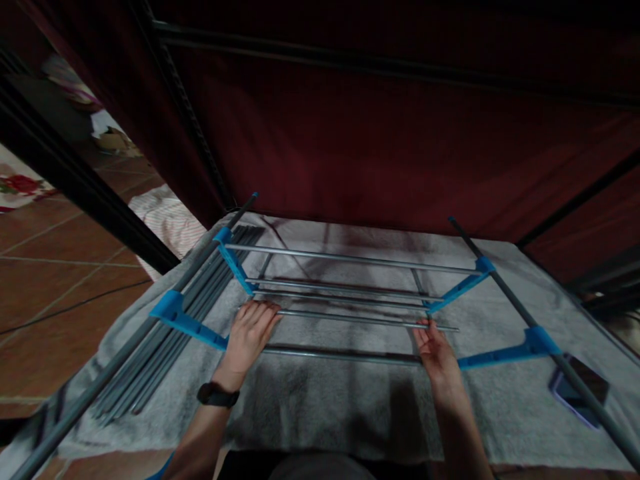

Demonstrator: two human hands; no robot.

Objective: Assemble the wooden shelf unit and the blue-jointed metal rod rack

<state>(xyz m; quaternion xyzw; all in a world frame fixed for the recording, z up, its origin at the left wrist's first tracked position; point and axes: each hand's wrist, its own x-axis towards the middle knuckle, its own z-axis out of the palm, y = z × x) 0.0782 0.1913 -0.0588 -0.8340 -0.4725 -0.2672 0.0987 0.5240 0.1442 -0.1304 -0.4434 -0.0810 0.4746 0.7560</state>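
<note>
A thin metal rod (350, 320) runs crosswise between my hands, its right end free past my right fingers. My left hand (253, 328), with a dark wristband (218, 395), curls over the rod's left part, hiding that end. With the palm turned up, my right hand (434, 347) grips the rod near its right end. Around them stands a rack frame of grey tubes (517, 303) with blue plastic brackets (193, 325). Several crossbars (345, 261) span between the left and right brackets. Another crossbar (340, 355) lies nearer to me, partly behind my hands.
A bundle of several loose grey tubes (175, 340) lies at the left on a grey blanket (320, 413). A phone (580, 390) rests at the right under a side tube. Dark red curtain cloth (375, 160) hangs behind, with black metal posts (95, 180) at the left.
</note>
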